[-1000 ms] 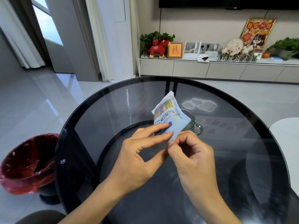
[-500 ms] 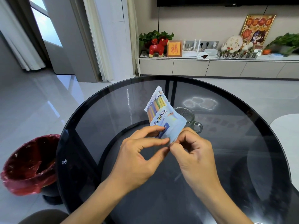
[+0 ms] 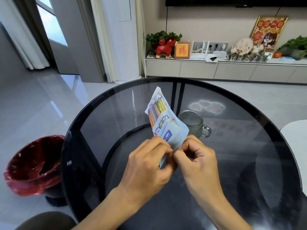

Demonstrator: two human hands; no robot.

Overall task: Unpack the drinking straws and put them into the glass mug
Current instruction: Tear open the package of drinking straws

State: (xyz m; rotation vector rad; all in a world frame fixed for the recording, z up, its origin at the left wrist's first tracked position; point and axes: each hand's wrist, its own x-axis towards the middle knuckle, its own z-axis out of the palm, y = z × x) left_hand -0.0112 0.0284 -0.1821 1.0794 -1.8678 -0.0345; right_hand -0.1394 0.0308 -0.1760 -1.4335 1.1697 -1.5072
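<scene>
Both hands, left (image 3: 149, 165) and right (image 3: 197, 160), pinched the near edge of the straw packet (image 3: 164, 122) above the round glass worktop (image 3: 106, 123). The glass mug (image 3: 193, 123) stood just beyond, with bare glass all around it.

Head view, forward-down, close over table (image 3: 86, 123)

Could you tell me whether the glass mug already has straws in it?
No, the mug is empty; the straws are inside the packet both hands pinch.
</scene>
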